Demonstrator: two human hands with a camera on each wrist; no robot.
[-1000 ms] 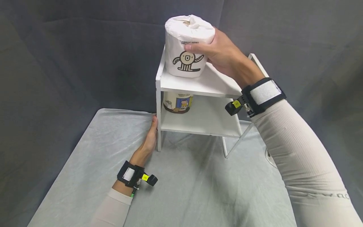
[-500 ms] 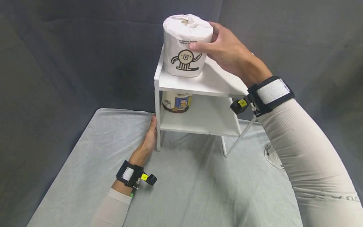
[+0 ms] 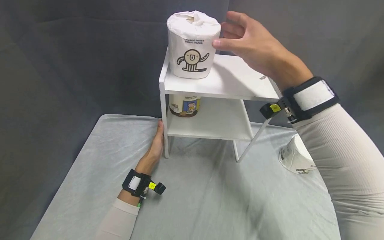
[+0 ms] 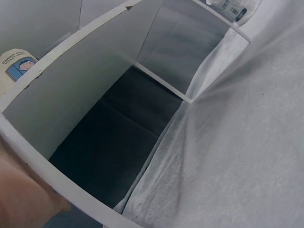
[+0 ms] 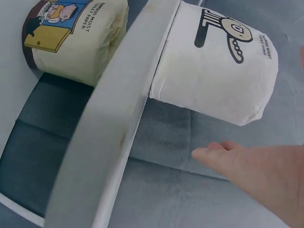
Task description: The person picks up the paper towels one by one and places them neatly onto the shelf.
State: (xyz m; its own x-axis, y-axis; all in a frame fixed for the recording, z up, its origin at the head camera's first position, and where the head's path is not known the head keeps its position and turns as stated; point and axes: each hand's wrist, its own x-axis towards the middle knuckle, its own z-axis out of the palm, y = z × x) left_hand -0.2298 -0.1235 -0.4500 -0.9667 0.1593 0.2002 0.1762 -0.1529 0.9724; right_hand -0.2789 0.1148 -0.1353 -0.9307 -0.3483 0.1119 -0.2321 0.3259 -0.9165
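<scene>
A white paper-wrapped toilet roll (image 3: 192,46) with a cartoon figure stands upright on the top left of a white two-tier shelf rack (image 3: 210,133). My right hand (image 3: 255,43) is just to its right, fingers spread and thumb extended. In the right wrist view a gap shows between the hand (image 5: 256,168) and the white roll (image 5: 218,66). My left hand (image 3: 156,143) lies along the outer side of the rack's left front leg, touching it; most of its fingers are hidden behind the leg. On the lower tier sits a cream toilet roll (image 3: 184,106) with a colourful picture.
Another white wrapped toilet roll (image 3: 295,158) is on the cloth-covered table (image 3: 207,196) to the right, partly hidden by my right sleeve. Dark grey curtain (image 3: 84,60) hangs behind the rack.
My right hand has let go of the white toilet roll and moved right, away from it. The roll on the table has come into view from behind the sleeve. The left hand stays put.
</scene>
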